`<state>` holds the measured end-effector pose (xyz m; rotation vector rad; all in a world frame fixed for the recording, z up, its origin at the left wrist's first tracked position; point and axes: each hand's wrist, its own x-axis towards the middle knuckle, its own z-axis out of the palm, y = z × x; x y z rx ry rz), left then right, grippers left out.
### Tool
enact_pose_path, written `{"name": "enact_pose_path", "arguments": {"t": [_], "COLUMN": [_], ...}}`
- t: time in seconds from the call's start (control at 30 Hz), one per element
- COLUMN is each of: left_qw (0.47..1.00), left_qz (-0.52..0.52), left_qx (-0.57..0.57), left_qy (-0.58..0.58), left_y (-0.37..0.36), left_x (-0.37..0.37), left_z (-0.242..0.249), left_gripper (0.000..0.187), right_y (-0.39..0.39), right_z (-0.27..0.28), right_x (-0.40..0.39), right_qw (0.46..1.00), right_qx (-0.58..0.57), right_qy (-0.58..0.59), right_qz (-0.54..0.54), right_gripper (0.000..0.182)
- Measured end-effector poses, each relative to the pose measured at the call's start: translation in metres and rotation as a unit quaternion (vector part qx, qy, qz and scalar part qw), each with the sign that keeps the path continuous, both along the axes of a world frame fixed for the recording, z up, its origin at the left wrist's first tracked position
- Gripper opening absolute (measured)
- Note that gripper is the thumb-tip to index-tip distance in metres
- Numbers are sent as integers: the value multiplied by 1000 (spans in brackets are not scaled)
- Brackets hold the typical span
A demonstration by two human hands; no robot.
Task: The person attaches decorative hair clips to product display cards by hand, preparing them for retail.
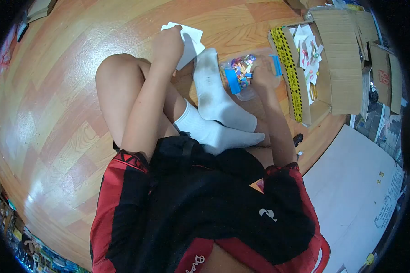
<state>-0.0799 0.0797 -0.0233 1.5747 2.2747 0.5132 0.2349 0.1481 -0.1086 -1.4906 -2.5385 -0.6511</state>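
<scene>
My left hand [169, 42] is closed on several white cards [191, 49], fanned a little, held above the floor near my foot. My right hand [263, 73] reaches into a clear plastic box [247, 94] with blue clips [233, 81]. Small, many-coloured pieces [245, 64] fill the box beside my fingers; their kind is too small to make out. The fingertips of that hand are hidden from view.
Right of the plastic box stands an open cardboard box [323, 111] with yellow-and-black tape [288, 73], holding white cards [309, 52] with small coloured items. A white board [351, 182] lies nearer on the right. My socked feet [209, 91] rest between my hands.
</scene>
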Motion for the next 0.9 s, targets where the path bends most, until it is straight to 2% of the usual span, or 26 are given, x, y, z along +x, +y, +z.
{"name": "enact_pose_path", "arguments": {"t": [0.03,0.07,0.1,0.13,0.2,0.23,0.3,0.33,0.37,0.4,0.43,0.5,0.53,0.6,0.73,0.83,0.9], "left_qw": [1000,999,997,997,989,989,990,990,987,984,984,975,975,977,982,986,980], "left_qz": [0,5,9,9,4,6,30,34,63,91,93,61,60,62,56,54,43], "left_qx": [1,-35,-71,-69,-146,-145,-127,-125,-126,-126,-124,-205,-204,-203,-182,-160,-189], "left_qy": [-1,-19,-36,-37,5,4,59,61,74,87,89,57,59,27,15,16,50], "left_y": [0,1,1,1,0,-1,-5,-5,-4,-3,-2,-1,-1,-1,-2,-4,-8], "left_x": [0,0,2,4,9,11,17,18,19,20,19,17,17,17,12,11,11], "left_z": [0,0,-1,-1,-2,-4,-9,-13,-18,-20,-17,-13,-13,-15,-16,-7,0], "left_gripper": [30,30,31,31,36,36,23,23,27,31,31,35,35,58,55,50,34], "right_y": [2,4,5,5,-4,-7,-9,-17,-27,-38,-47,-65,-73,-87,-105,-107,-108], "right_z": [1,4,12,34,93,103,123,135,147,155,160,167,169,171,173,170,169], "right_x": [1,2,1,-7,-30,-26,-15,-15,-15,-13,-11,-8,-3,6,7,11,9], "right_qw": [1000,973,891,892,880,880,834,835,764,665,664,589,588,536,526,532,543], "right_qx": [1,-194,-378,-376,-426,-425,-446,-445,-444,-428,-428,-430,-429,-468,-450,-456,-449], "right_qy": [-1,0,1,0,-42,-44,247,248,420,578,580,653,655,671,700,686,690], "right_qz": [0,-129,-252,-252,-208,-206,-213,-209,-208,-201,-198,-204,-203,-209,-177,-197,-165], "right_gripper": [23,31,41,41,35,35,37,37,34,31,31,23,23,18,17,18,20]}}
